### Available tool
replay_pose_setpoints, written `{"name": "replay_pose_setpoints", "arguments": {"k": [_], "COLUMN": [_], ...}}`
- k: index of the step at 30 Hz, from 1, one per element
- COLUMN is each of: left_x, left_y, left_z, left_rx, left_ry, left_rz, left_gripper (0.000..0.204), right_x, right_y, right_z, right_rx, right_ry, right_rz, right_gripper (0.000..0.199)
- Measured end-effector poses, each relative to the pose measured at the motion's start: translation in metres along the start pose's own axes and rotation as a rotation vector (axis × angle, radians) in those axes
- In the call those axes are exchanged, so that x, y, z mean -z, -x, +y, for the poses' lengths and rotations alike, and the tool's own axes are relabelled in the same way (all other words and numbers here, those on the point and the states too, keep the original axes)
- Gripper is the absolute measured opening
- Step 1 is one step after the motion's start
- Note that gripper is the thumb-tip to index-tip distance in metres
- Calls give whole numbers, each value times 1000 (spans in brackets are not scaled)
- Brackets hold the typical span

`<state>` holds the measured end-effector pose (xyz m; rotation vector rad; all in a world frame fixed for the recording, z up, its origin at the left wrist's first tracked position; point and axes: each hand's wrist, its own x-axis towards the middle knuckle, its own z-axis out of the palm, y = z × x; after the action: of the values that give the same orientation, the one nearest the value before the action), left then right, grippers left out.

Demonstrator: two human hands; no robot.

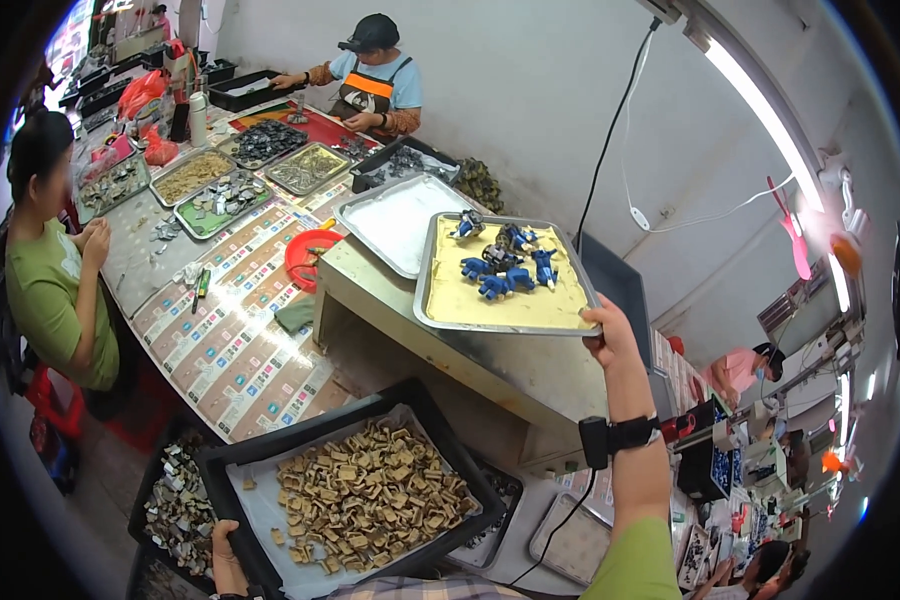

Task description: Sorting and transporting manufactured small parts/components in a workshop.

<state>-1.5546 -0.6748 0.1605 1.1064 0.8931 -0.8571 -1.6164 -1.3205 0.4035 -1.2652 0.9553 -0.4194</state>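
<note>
My right hand (611,336) is closed on the near right corner of a metal tray (490,326). The tray has a yellow lining and carries several blue and black small parts (510,262). It is over a metal-topped bench, partly overlapping a white-lined metal tray (385,222). At the lower left, my left hand (227,552) grips the side of a black plastic tray (345,412), thumb up at its rim. Inside that tray, on a pale liner, lies a heap of small tan pieces (375,490). A dark band with a cable is on my right wrist.
Another black tray of grey pieces (178,495) lies at the lower left. The bench (440,340) adjoins a long table (240,340) with part-filled trays and a red basin (310,258). People sit at the far side (375,85) and stand at left (60,270); more work at far right.
</note>
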Motion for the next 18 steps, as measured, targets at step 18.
{"name": "replay_pose_setpoints", "arguments": {"k": [18], "left_x": [-60], "left_y": [64], "left_z": [24], "left_rx": [47], "left_ry": [91], "left_rz": [95], "left_gripper": [30], "right_x": [-38], "right_y": [-60], "right_z": [-94], "right_rx": [28], "right_ry": [453], "right_rz": [203], "right_gripper": [29]}}
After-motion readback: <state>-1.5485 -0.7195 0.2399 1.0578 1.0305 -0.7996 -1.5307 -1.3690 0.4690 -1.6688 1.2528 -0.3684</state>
